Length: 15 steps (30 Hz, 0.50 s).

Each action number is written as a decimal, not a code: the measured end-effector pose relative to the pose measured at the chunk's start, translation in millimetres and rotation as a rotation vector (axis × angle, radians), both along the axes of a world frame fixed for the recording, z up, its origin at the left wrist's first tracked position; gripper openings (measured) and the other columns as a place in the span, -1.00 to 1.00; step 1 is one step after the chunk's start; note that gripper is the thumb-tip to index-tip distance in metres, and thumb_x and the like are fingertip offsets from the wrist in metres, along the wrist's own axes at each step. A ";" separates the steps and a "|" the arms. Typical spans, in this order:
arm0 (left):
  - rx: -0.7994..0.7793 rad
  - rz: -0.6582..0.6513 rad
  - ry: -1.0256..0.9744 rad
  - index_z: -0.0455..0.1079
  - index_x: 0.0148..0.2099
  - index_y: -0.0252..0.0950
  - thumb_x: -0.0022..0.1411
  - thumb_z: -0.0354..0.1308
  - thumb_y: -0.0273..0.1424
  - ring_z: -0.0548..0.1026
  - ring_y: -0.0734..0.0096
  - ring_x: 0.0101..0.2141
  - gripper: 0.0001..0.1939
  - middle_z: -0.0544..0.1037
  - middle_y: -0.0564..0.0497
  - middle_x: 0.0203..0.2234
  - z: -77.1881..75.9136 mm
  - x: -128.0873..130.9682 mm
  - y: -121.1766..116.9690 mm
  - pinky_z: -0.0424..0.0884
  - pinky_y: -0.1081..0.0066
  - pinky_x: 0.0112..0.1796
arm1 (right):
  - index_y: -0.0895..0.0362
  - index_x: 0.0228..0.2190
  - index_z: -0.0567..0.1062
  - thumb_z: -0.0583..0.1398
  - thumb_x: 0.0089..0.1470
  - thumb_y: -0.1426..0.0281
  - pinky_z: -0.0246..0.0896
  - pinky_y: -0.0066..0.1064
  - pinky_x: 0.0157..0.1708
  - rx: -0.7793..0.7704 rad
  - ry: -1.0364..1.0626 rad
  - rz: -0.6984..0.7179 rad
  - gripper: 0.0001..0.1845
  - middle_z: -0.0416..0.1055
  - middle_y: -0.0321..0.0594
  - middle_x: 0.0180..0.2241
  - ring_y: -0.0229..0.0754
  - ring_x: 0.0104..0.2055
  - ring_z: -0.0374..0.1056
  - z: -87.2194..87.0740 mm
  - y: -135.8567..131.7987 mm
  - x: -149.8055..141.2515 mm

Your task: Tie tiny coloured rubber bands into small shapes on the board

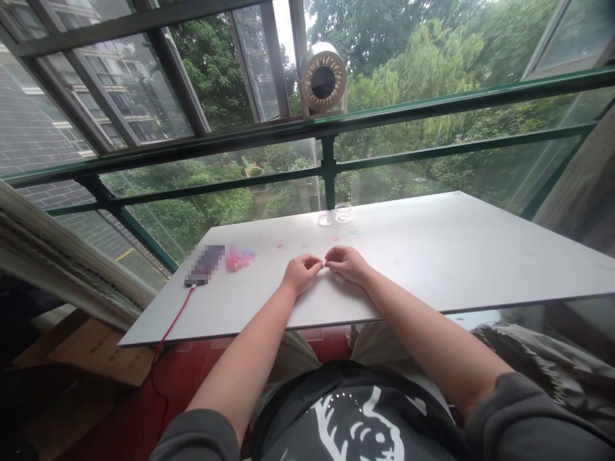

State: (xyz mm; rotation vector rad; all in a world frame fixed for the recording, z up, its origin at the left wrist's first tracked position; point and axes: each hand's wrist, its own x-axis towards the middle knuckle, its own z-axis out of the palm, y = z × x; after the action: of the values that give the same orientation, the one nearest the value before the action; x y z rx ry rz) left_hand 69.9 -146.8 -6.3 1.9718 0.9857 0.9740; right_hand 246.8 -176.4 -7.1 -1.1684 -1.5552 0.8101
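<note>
My left hand [302, 272] and my right hand [346, 264] rest low over the white table [413, 256], fingertips pinched and nearly meeting. Whatever is between the fingers is too small to make out. Just beyond them lie a few tiny pink and pale pieces, among them a pink piece [335, 239] and another pink bit [280, 246]. A small greenish piece [354, 233] is a little farther right. Left of my hands sits a heap of pink, purple and blue small pieces [239, 258], whose kind I cannot tell.
A clear round dish [343, 212] and a flat clear lid or dish [325, 220] stand at the table's far edge. At left, a blurred-out phone-like device [205, 264] has a red cable [177, 317] running off the edge. A green railing [269, 131] borders the far side.
</note>
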 end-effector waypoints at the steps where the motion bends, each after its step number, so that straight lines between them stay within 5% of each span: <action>1: -0.002 0.003 -0.003 0.49 -0.32 -0.29 0.04 0.21 -0.25 0.52 0.36 -0.38 -0.79 0.60 -0.03 -0.42 0.3 -0.1 0.1 0.40 0.40 -0.29 | 0.17 -0.45 0.46 0.26 -0.20 0.38 0.23 -0.43 -0.44 0.001 -0.008 -0.006 -0.83 0.44 -0.27 -0.51 -0.27 -0.48 0.32 0.0 0.3 1.2; 15: -0.042 -0.006 -0.013 0.50 -0.34 -0.29 0.05 0.17 -0.23 0.50 0.38 -0.39 -0.77 0.59 -0.02 -0.44 0.6 -1.5 0.6 0.38 0.42 -0.30 | 0.19 -0.47 0.51 0.22 -0.15 0.34 0.15 -0.45 -0.51 -0.047 -0.059 -0.025 -0.82 0.43 -0.28 -0.56 -0.30 -0.56 0.26 9.6 -8.5 1.4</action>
State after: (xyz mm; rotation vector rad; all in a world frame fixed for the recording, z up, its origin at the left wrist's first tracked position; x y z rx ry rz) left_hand 68.4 -146.2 -5.7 1.9312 0.9849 0.9541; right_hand 248.2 -184.8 2.5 -1.2535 -1.5733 0.8057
